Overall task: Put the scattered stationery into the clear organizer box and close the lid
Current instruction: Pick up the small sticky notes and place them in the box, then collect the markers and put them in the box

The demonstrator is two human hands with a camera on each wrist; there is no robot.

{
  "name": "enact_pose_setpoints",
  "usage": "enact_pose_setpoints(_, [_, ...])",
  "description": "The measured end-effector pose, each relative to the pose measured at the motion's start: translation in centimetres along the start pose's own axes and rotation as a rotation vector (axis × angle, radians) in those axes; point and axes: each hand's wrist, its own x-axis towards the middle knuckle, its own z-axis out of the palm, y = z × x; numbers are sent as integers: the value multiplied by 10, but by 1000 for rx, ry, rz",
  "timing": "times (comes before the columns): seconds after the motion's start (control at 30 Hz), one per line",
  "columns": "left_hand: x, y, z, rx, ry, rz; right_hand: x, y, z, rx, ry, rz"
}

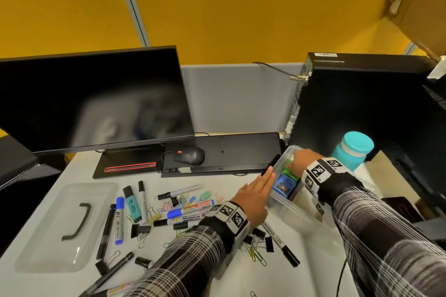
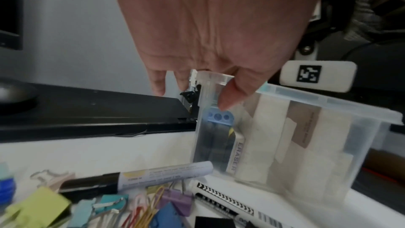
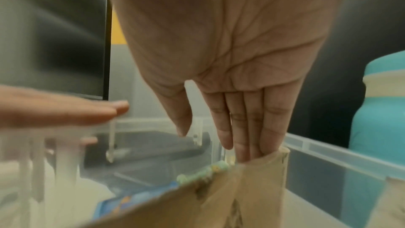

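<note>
The clear organizer box (image 1: 293, 208) stands open at the right of the desk, beside the scattered things. My left hand (image 1: 259, 188) lies flat against its left rim, fingers straight, thumb (image 2: 228, 100) on the outer wall (image 2: 274, 145). My right hand (image 1: 303, 158) reaches down inside the box; its straight fingers (image 3: 247, 127) touch the top of a brown paper packet (image 3: 252, 193) and hold nothing. A blue packet (image 1: 283, 185) and an eraser (image 2: 235, 155) sit inside. The clear lid (image 1: 65, 224) with a black handle lies far left. Markers (image 1: 119, 219), binder clips (image 1: 205, 196) and paper clips (image 1: 257, 255) are strewn between.
A monitor (image 1: 96, 99), a black mouse (image 1: 190, 154) and an upturned keyboard (image 1: 224, 152) line the back of the desk. A black computer tower (image 1: 362, 103) and a teal bottle (image 1: 353, 149) stand just behind and to the right of the box.
</note>
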Motion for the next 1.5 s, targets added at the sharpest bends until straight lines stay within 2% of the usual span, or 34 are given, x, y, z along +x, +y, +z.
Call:
enact_pose_setpoints(0.07, [-9,-6,-11,-109,28,11,-17,-1,-10,18,22,-24])
enact_pose_setpoints(0.17, [-34,-29,-19,-209,184,-54,-45,1,-19,107,77,-126])
enact_pose_setpoints(0.23, [-55,-57,-16,-230,254,-148,-68,-5,-23,142,190,-200])
enact_pose_setpoints(0.33, [-88,-102,-4,-190,325,-301,-99,-24,-15,184,457,-397])
enact_pose_setpoints(0.4, [-108,-130,5,-126,329,-384,-113,-41,-1,213,487,-519])
enact_pose_setpoints(0.5, [-130,-160,16,-8,266,-431,-127,-74,39,171,350,-721])
enact_pose_setpoints(0.63, [-141,-178,23,115,162,-388,-133,-113,113,-95,92,-1004])
enact_pose_setpoints(0.73, [-140,-187,23,157,124,-331,-136,-130,151,-233,-33,-1067])
enact_pose_setpoints(0.8, [-138,-192,21,182,91,-300,-138,-138,164,-269,-15,-1093])
enact_pose_setpoints(0.87, [-137,-195,21,221,59,-269,-139,-143,168,-318,-9,-1076])
enact_pose_setpoints(0.97, [-137,-198,22,252,38,-233,-135,-145,168,-259,60,-1055])
enact_pose_setpoints(1.1, [-141,-206,20,149,41,-196,-128,-138,159,-140,187,-922])
enact_pose_setpoints(1.27, [-153,-211,-3,-85,76,-256,-130,-137,141,59,112,-634])
enact_pose_setpoints(1.37, [-164,-216,-9,-55,52,-170,-126,-145,138,132,98,-472])
enact_pose_setpoints(1.5, [-184,-215,-6,49,-37,-35,-116,-163,150,-16,59,-409])
